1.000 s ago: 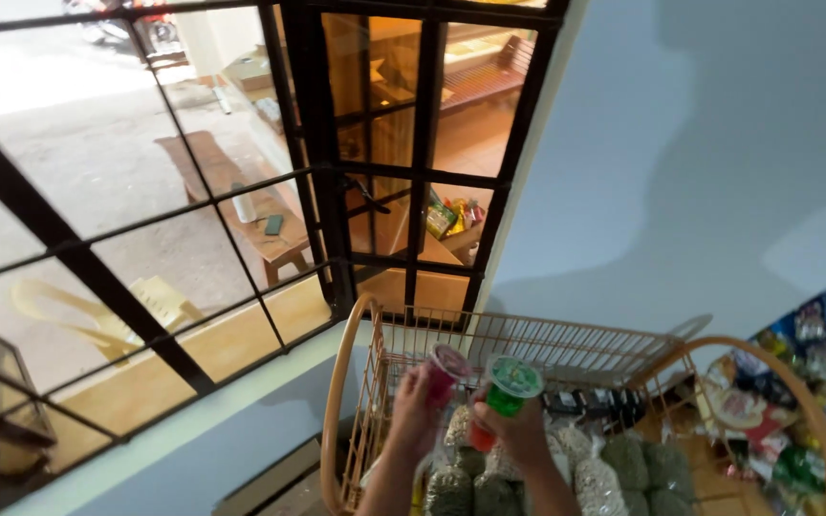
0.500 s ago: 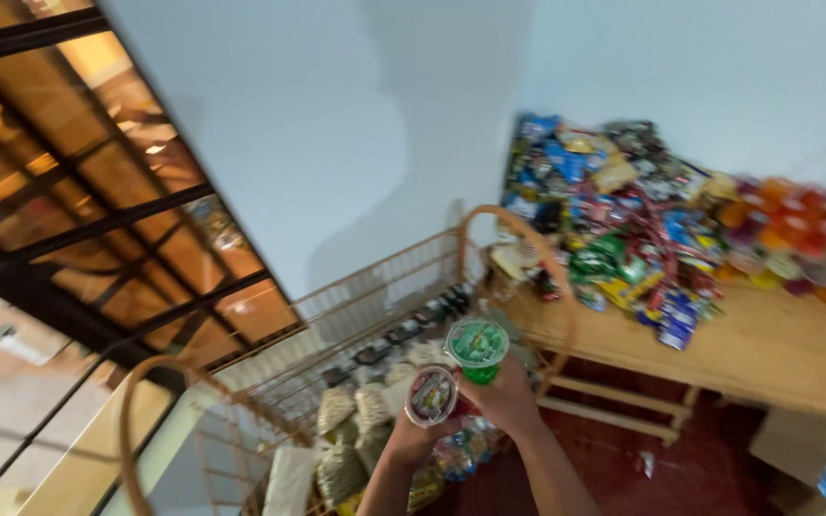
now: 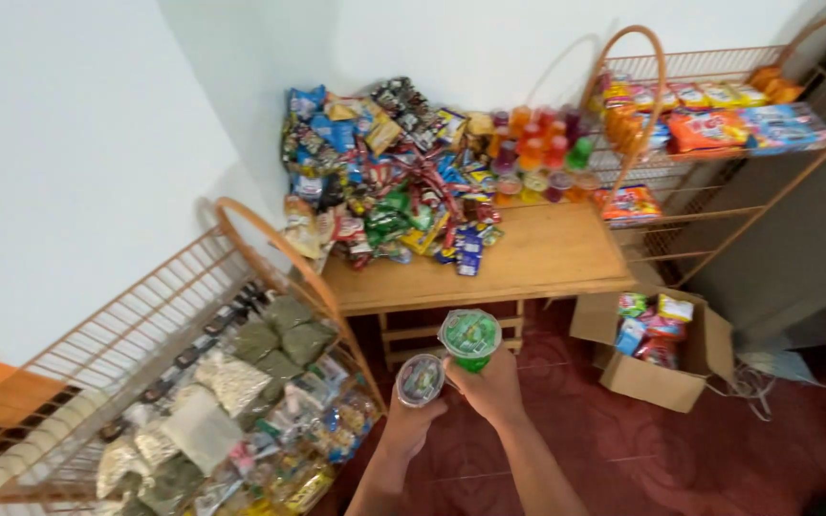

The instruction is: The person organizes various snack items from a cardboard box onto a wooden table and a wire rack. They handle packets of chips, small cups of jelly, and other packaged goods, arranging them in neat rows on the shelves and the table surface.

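My left hand (image 3: 411, 422) grips a small sealed cup with a reddish lid (image 3: 421, 378). Beside it, my right hand (image 3: 491, 387) holds a green sealed cup (image 3: 469, 338) a little higher. Both cups are upright and nearly touching, held out above the red floor in front of a low wooden table (image 3: 537, 256). On that table's back half lies a heap of snack packets (image 3: 384, 167), with a cluster of coloured jelly cups (image 3: 544, 143) to its right.
A wire rack (image 3: 160, 315) with a curved wooden frame stands at the left, filled with bagged goods. Another wire shelf (image 3: 719, 105) with snack packs is at the right. An open cardboard box (image 3: 657, 368) of packets sits on the floor by the table.
The view has swung right, from the window and the left rack to the table and the right shelf. Both hands still hold the two cups together.
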